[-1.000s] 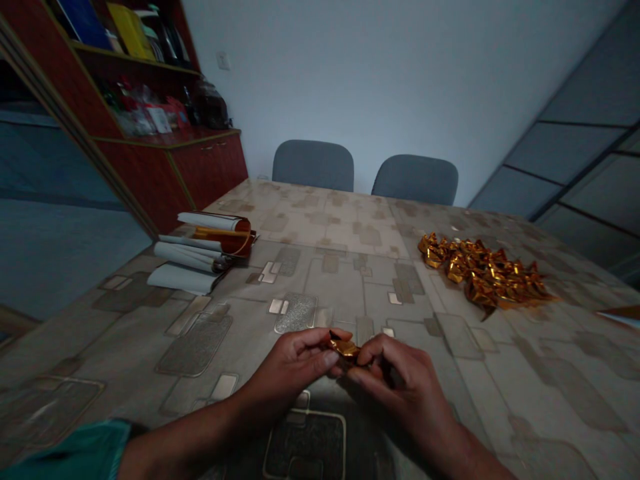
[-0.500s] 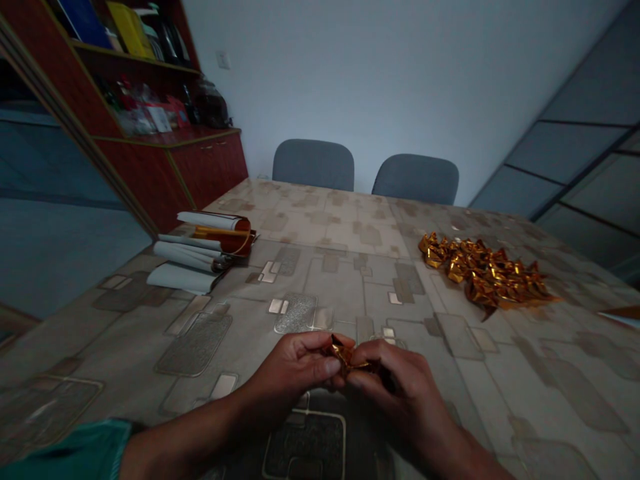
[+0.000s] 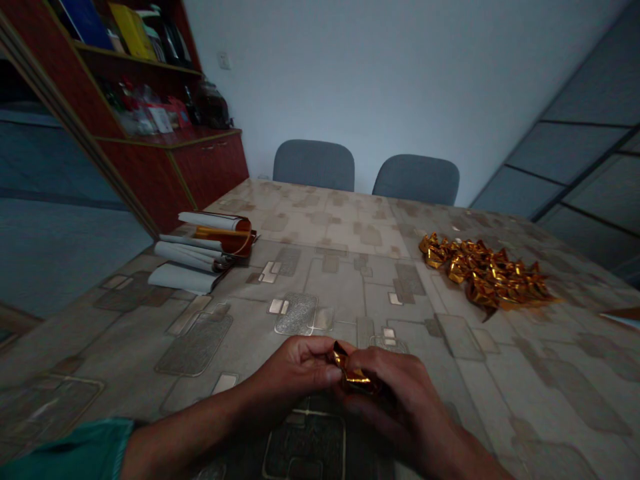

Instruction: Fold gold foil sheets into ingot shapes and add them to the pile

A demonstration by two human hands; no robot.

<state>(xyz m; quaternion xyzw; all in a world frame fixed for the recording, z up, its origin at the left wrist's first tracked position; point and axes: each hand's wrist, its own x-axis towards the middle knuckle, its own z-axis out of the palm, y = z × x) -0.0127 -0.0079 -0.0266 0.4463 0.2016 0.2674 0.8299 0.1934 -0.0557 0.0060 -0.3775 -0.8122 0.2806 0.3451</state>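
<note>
A crumpled piece of gold foil [image 3: 353,375] is pinched between my two hands, near the table's front edge. My left hand [image 3: 295,368] holds its upper end between thumb and fingertips. My right hand [image 3: 395,393] grips its lower end, with the fingers curled over it and hiding part of the foil. A heap of several folded gold foil pieces [image 3: 485,275] lies at the right of the patterned table [image 3: 340,280], well away from both hands.
Rolled white papers [image 3: 185,260] and an orange-red holder [image 3: 235,238] lie at the table's left. Two grey chairs [image 3: 313,165] [image 3: 416,180] stand beyond the far edge. A red wooden cabinet [image 3: 210,167] stands at the back left.
The gold foil has turned between my fingers and now shows a pointed, folded end sticking up. Both hands have shifted slightly toward me and closed closer around it.
</note>
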